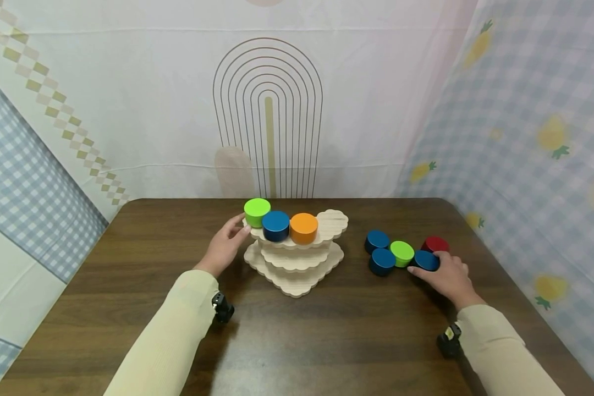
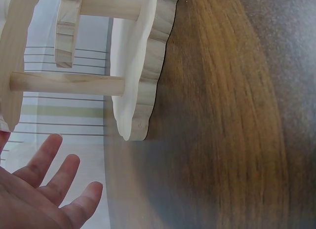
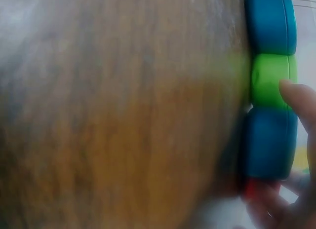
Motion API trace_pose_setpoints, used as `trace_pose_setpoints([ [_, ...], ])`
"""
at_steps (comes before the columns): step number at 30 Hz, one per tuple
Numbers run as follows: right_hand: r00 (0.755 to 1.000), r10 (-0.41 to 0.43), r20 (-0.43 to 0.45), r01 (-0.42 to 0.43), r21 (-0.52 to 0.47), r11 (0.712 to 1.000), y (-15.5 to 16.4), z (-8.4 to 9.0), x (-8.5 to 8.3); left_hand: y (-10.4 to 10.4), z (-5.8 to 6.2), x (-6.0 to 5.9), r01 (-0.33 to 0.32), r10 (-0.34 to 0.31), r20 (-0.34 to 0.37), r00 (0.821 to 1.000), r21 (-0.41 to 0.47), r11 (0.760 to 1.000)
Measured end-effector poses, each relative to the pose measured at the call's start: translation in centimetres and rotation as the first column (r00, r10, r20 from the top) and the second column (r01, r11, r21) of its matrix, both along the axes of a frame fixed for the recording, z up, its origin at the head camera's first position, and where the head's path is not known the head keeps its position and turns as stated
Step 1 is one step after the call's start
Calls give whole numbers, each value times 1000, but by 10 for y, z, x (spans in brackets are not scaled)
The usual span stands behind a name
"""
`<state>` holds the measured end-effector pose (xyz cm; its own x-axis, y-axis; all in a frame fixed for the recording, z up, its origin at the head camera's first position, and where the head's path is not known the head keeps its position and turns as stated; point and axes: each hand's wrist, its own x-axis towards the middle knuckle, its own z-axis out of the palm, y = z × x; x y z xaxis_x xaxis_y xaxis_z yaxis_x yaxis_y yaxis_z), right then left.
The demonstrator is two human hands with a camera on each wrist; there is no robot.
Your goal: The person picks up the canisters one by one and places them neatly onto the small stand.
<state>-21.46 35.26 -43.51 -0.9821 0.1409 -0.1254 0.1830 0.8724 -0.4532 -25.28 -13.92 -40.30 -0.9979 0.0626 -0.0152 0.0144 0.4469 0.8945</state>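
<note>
landmark: the pale wooden stand (image 1: 334, 223), a tiered piece with scalloped edges, on a brown wooden table (image 1: 326, 346).

on the stand's top tier, a green cylinder (image 1: 257, 212) sits at the left end, then a blue cylinder (image 1: 275, 226) at its right, then an orange cylinder (image 1: 304, 229).

left hand (image 1: 223, 247): at the left end of the stand's top tier, right beside the green cylinder. left wrist view shows three fingers spread and fairly straight, below that tier; cannot tell whether thumb and forefinger pinch anything.

right hand (image 1: 451, 278): well to the right of the stand. thumb and fingers curl round a second blue cylinder (image 1: 426, 261), gripping it; this cylinder is in a cluster right of the stand. right wrist view is blurred.

rest of cluster, all right of the stand: two more blue cylinders (image 1: 381, 262) nearest to it, one behind the other; a second green cylinder (image 1: 402, 253) farther out, just beside the gripped one; a red cylinder (image 1: 434, 243) farthest out, partly hidden behind the hand and gripped cylinder.

behind the stand: white cloth (image 1: 386, 99) printed with nested arches.
</note>
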Motion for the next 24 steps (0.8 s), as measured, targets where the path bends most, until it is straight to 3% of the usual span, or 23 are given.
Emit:
trace_pose_setpoints([
  [18,999,19,28,-18,-40,999,-1,-2,-1,-2,-1,-1,2,-2,4,1000,-14,1000],
  [24,1000,17,-24,-18,-60,998,0,-2,2,-1,0,-1,9,-9,-1,1000,-15,1000],
])
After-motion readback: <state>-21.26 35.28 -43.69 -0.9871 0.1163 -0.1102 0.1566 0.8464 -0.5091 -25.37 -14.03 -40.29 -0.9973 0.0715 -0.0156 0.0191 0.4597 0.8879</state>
